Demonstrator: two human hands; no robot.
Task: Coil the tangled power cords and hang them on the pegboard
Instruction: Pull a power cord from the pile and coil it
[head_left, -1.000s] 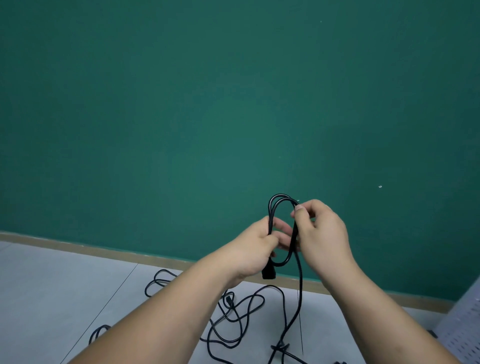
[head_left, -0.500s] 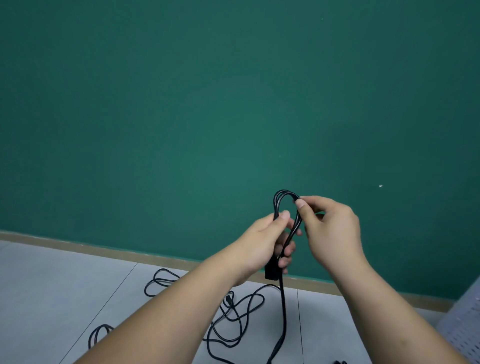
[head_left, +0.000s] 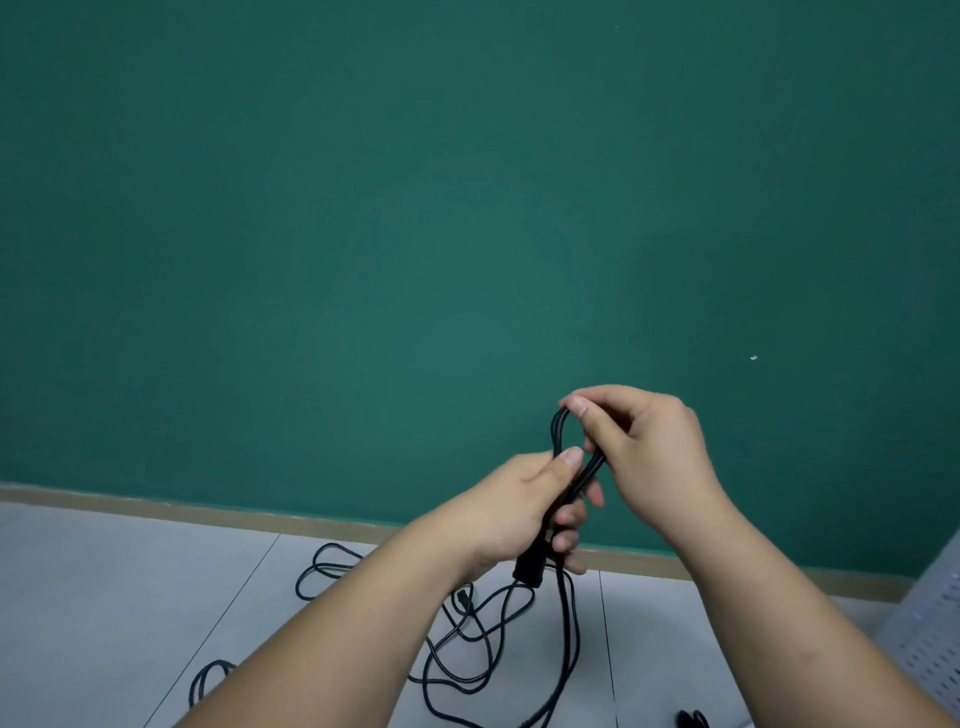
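A black power cord (head_left: 562, 618) is folded into a narrow bundle of loops held up in front of the green wall. My left hand (head_left: 524, 504) grips the bundle's lower part, thumb on top, with the black plug (head_left: 531, 567) sticking out below the fist. My right hand (head_left: 644, 457) pinches the top bend of the loops (head_left: 558, 431) between thumb and forefinger. The cord's free length hangs down to the floor. More tangled black cord (head_left: 467, 639) lies on the grey floor below my arms.
A green wall (head_left: 415, 234) with a tan baseboard (head_left: 156, 506) fills the view. A white perforated pegboard panel (head_left: 930, 639) shows at the lower right edge. Another cord loop (head_left: 208, 680) lies at lower left, and a small black piece (head_left: 693, 719) sits at the bottom right.
The loops have been drawn tighter into a narrow bundle. My right hand shifted up to the top bend, and my left hand closed round the bundle just above the plug.
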